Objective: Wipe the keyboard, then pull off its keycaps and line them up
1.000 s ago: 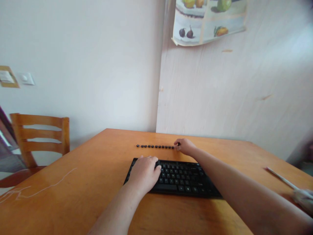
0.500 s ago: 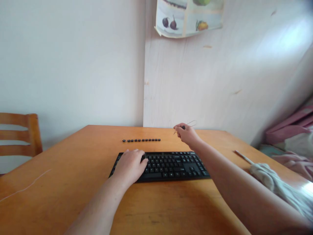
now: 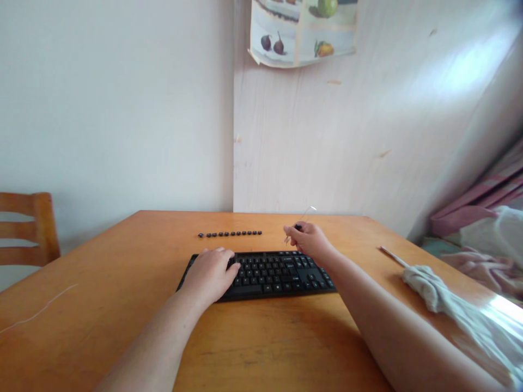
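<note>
A black keyboard [image 3: 278,274] lies on the orange wooden table [image 3: 265,337]. My left hand [image 3: 209,274] rests on the keyboard's left end with its fingers curled over the keys. My right hand [image 3: 307,239] hovers just above the keyboard's far edge, pinched on a thin wire tool [image 3: 309,209] with a small black keycap at its fingertips. Behind the keyboard, a row of several loose black keycaps [image 3: 230,234] lies on the table.
A wooden chair [image 3: 25,226] stands at the table's left side. A pale cloth with a thin white stick [image 3: 425,286] lies at the right edge. Walls close off the back; a fruit picture [image 3: 302,30] hangs above. Bedding [image 3: 486,245] shows at far right.
My right hand left the right end of the keycap row, lifted with the wire tool, then came down toward the keyboard's far edge. The camera swung right.
</note>
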{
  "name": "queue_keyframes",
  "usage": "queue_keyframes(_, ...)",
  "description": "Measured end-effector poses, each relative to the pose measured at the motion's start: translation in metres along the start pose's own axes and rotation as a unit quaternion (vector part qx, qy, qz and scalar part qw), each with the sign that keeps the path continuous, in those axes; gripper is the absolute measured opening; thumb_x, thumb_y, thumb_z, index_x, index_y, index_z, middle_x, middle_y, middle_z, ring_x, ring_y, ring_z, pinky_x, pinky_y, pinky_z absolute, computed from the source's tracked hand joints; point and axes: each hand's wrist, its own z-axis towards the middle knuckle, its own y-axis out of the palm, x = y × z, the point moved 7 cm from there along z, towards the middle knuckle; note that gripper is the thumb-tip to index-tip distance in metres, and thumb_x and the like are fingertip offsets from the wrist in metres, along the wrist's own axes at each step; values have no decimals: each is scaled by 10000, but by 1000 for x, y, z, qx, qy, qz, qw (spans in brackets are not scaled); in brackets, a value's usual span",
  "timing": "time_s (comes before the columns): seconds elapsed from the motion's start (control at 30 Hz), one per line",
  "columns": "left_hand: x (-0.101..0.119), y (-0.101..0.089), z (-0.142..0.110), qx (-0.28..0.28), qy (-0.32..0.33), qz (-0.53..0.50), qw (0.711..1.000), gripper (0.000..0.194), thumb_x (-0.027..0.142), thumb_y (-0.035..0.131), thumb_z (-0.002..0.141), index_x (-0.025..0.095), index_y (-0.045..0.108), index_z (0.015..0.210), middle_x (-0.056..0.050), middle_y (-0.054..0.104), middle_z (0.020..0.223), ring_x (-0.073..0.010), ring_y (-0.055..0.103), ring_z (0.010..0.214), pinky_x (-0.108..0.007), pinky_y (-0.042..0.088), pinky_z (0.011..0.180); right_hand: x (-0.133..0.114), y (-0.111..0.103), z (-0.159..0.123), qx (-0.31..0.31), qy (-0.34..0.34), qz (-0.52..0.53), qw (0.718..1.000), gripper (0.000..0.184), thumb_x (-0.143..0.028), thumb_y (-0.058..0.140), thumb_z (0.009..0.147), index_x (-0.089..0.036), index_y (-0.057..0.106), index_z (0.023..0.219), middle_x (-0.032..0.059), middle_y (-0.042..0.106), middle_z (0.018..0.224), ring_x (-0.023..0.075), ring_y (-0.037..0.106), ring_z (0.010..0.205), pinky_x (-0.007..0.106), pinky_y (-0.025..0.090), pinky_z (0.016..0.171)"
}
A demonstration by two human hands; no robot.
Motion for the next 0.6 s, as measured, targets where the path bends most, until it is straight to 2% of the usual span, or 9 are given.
queue_keyframes(0.17, 0, 1, 0, 7, 6, 12, 1000, 313, 402, 459, 905, 208, 689, 991, -87, 691, 969, -245, 610, 919, -345, 406, 827, 3, 3, 0, 20, -22, -117, 993, 299, -448, 560, 840, -193, 541, 684, 15, 608, 555, 121, 527, 501, 227, 347, 493)
queue_keyframes(0.4, 4, -1, 0, 10, 16, 22, 1000, 300, 388, 451, 911, 209, 689, 949, -82, 683, 928, -249, 602, 874, -353, 392, 802, 2, 15, -5, 8, -33, -147, 989, 290, -428, 550, 850, -201, 535, 671, 20, 615, 578, 132, 532, 535, 238, 341, 520)
queue_keyframes(0.6, 4, 0, -1, 10, 16, 26, 999, 291, 381, 458, 907, 209, 689, 949, -82, 681, 921, -245, 596, 860, -354, 385, 796, 2, 16, -4, 20, -45, -188, 981, 287, -420, 543, 852, -204, 539, 663, 15, 597, 573, 146, 529, 565, 251, 327, 540)
